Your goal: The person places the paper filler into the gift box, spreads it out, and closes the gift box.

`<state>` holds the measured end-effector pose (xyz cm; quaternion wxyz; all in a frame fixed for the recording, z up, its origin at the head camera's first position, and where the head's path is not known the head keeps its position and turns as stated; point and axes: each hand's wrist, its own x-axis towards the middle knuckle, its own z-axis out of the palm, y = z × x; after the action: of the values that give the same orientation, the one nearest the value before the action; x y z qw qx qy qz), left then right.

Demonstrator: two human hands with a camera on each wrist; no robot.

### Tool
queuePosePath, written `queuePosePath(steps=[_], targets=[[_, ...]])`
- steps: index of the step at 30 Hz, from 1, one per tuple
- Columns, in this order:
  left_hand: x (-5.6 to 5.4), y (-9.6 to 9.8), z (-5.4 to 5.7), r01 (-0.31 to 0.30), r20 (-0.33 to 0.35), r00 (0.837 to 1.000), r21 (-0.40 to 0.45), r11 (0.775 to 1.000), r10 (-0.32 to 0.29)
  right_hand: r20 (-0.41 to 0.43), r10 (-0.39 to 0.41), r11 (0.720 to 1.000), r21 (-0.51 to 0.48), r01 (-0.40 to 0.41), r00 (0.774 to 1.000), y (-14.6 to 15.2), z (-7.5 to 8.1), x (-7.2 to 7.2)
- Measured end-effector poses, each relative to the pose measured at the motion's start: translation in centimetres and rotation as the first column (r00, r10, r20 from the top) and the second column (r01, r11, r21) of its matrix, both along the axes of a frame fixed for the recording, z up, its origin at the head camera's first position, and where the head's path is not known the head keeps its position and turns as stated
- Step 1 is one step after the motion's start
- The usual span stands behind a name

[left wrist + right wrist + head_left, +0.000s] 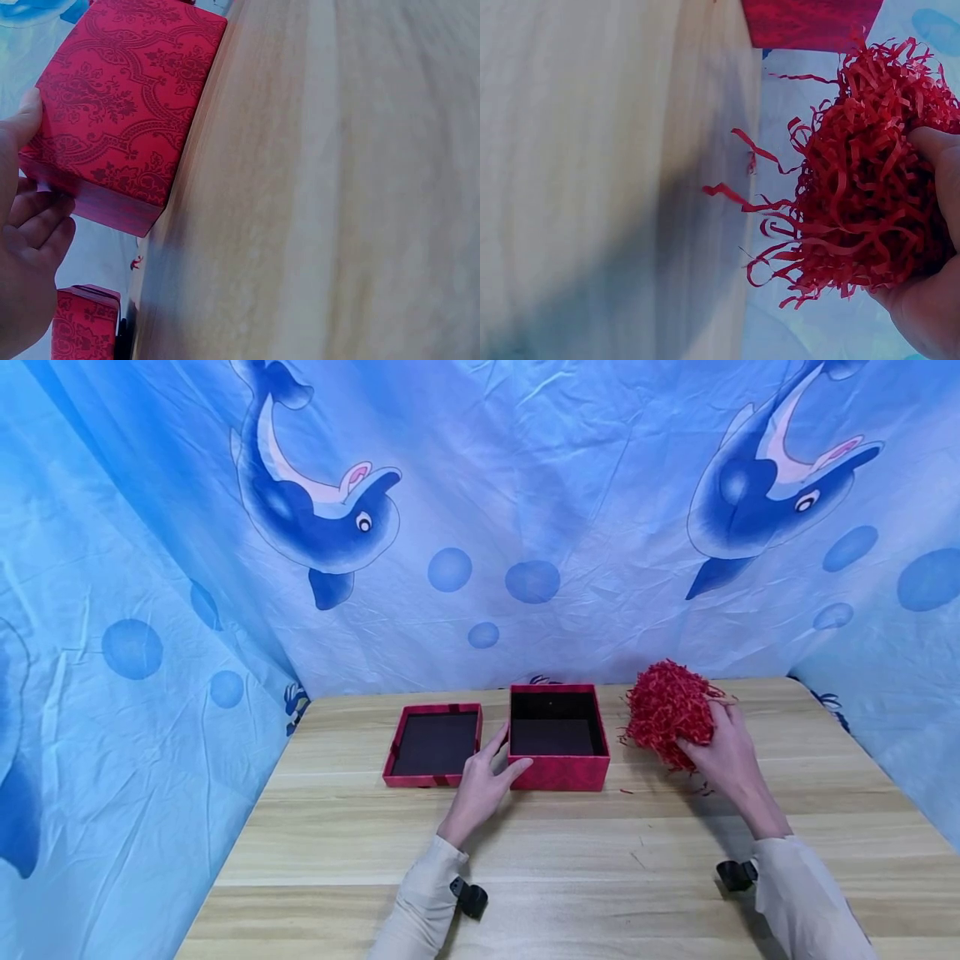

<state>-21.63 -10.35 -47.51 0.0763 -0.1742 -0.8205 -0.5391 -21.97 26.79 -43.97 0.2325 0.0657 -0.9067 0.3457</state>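
Two hands busy. Left hand has the near-left corner of the red damask-print gift box between thumb and fingers: thumb on the front wall by the top edge, fingers along the left wall. Box sits upright on the wood-grain table, top open, black interior visible. Right hand grips a clump of red crinkled paper shred; can't tell how tight, fingertips are partly buried in strands. Clump is right of the box, near it, raised over the table, loose strands trailing and shadow below. Matching gift box lid lies inside-up left of the box, black panel showing. Stray shred on the table, just right of the box. Black wrist camera at the left sleeve. Dolphin-print curtain behind.
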Motion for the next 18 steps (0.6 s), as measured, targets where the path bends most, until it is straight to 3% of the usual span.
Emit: queuePosePath(steps=[18], targets=[[0.0,0.0,-0.1,0.0,-0.011,1.0,0.001,1.0,0.0,-0.123,0.072,0.997,0.003,-0.073,0.99,-1.7,2.3,-0.1]])
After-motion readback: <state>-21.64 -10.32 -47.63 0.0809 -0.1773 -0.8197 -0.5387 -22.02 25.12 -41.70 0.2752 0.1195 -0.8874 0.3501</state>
